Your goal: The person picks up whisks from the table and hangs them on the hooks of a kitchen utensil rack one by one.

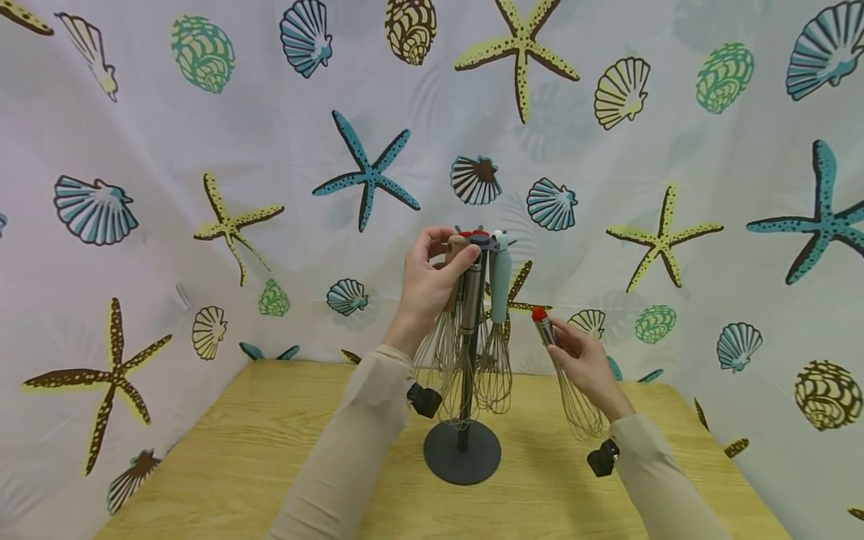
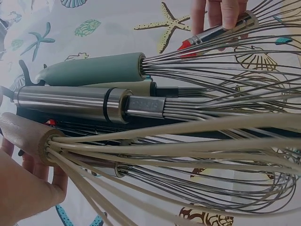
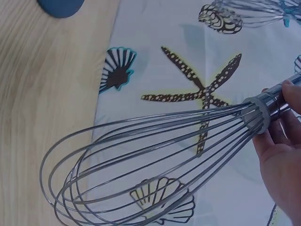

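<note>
In the head view my left hand is at the top of a dark whisk stand, curled round the wooden handle of a hanging whisk with beige wires. Its thumb reaches across toward the top of a steel-handled whisk beside it. A whisk with a pale green handle hangs on the stand's right side. Off to the right, my right hand grips a steel whisk by its handle. That whisk's red end points up toward the stand, its wire loops hanging down.
The round base stands on a light wood table. Behind and at both sides hangs a white cloth printed with starfish and shells. More whisks hang at the back of the stand, partly hidden. A small black camera sits on each wrist.
</note>
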The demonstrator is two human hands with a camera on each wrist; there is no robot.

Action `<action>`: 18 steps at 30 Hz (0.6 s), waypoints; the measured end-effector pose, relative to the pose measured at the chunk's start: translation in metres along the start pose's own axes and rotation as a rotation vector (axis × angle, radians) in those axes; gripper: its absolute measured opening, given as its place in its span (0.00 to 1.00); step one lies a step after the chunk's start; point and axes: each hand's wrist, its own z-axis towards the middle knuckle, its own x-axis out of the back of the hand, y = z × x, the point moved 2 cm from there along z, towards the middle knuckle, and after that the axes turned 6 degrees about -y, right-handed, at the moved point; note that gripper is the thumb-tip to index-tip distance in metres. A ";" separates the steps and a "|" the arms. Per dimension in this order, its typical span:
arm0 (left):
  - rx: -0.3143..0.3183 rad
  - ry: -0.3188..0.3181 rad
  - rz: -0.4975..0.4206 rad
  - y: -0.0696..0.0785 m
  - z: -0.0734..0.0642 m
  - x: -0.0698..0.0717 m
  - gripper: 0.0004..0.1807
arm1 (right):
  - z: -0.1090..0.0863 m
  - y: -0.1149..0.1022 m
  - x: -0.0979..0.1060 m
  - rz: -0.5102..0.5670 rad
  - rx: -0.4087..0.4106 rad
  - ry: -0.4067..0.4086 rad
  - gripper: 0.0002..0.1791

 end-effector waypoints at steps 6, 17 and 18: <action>0.007 0.013 0.002 0.000 -0.002 -0.001 0.20 | 0.003 -0.017 -0.005 0.064 0.038 0.020 0.29; -0.022 0.026 0.004 0.001 -0.002 -0.005 0.22 | 0.005 -0.047 -0.007 0.144 0.128 0.060 0.29; -0.023 0.031 0.001 0.001 -0.002 -0.005 0.23 | 0.005 -0.050 -0.008 0.156 0.129 0.061 0.29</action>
